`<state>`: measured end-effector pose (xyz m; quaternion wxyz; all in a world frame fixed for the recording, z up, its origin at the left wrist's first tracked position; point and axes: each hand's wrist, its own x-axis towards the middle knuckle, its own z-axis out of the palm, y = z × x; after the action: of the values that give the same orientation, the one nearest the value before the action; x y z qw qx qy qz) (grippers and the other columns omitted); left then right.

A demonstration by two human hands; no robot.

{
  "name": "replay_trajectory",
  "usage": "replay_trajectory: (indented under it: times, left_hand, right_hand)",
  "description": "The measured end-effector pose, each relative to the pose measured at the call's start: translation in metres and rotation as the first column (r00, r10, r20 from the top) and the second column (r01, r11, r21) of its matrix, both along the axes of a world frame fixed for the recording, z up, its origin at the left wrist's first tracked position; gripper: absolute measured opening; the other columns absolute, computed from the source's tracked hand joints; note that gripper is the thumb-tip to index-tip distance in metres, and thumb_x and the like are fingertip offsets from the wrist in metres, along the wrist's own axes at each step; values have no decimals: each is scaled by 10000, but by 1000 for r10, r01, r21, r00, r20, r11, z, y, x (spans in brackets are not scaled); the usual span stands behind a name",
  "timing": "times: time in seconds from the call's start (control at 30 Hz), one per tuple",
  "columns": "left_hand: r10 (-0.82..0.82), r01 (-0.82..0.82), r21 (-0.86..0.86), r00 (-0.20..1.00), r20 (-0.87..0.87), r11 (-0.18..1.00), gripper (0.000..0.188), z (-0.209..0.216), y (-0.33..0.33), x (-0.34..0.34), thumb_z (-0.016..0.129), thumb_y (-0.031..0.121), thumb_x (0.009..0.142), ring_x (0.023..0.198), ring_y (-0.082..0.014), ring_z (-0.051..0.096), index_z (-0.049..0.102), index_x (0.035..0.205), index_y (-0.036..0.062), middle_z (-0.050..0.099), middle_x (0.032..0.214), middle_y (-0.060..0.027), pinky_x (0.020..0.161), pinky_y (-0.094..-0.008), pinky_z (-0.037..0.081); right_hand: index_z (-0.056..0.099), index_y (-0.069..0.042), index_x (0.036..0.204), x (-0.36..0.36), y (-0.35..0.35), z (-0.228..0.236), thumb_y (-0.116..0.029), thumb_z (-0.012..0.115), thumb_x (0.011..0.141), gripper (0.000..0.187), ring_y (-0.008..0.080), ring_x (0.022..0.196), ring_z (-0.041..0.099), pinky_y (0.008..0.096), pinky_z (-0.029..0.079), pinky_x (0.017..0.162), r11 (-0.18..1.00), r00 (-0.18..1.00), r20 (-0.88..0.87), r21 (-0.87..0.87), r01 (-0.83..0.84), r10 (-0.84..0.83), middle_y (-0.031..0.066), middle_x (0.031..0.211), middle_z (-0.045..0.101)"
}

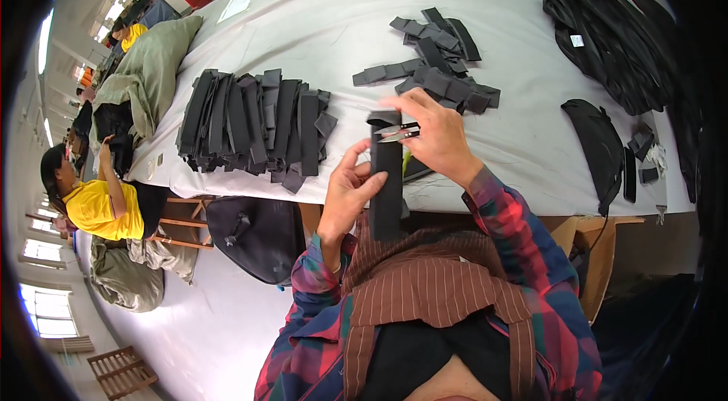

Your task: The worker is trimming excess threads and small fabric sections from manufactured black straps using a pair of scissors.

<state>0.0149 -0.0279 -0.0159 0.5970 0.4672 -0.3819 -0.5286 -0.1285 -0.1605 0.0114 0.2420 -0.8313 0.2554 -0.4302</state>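
My left hand is closed on a long black fabric strip, pinching it by its side edge over the table's near edge. The strip's upper end is folded over into a loop. My right hand grips a small pair of thread snips, its silvery blades pointing left across the strip near the fold. Whether the blades touch the fabric, I cannot tell. Beyond my right hand lies a loose heap of dark strips. To the left of my hands, more black strips are stacked side by side in a row.
A white cloth covers the table. Black bags or covers pile up at the right, near a curved black piece. A black case-like bag stands below the table's edge. At the left, a person in yellow works.
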Motion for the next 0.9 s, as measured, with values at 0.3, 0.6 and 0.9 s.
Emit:
replay_trajectory:
  times: [0.3,0.6,0.9]
  left_hand:
    - [-10,13,70,999,-42,997,259,5,1,1,578,20,896,764,-60,596,475,1133,33,667,914,-73,668,-197,485]
    - [100,-100,8,984,-145,995,184,4,-3,2,613,43,888,740,-85,626,508,1039,44,682,891,-95,659,-205,500]
    - [81,-79,26,989,-125,997,179,5,-8,-2,610,32,888,740,-89,632,508,1034,38,683,880,-101,654,-204,506]
  right_hand:
    - [634,34,858,3,-11,-11,-149,684,835,192,16,664,424,209,341,560,711,946,297,638,-297,129,-61,678,512]
    - [634,-25,1047,-21,1,0,-87,667,836,223,54,701,489,213,419,648,900,968,250,420,-119,11,-22,807,590]
    - [688,-111,925,-27,15,7,-127,713,749,179,207,632,524,314,394,600,976,989,32,-157,148,-145,28,728,608]
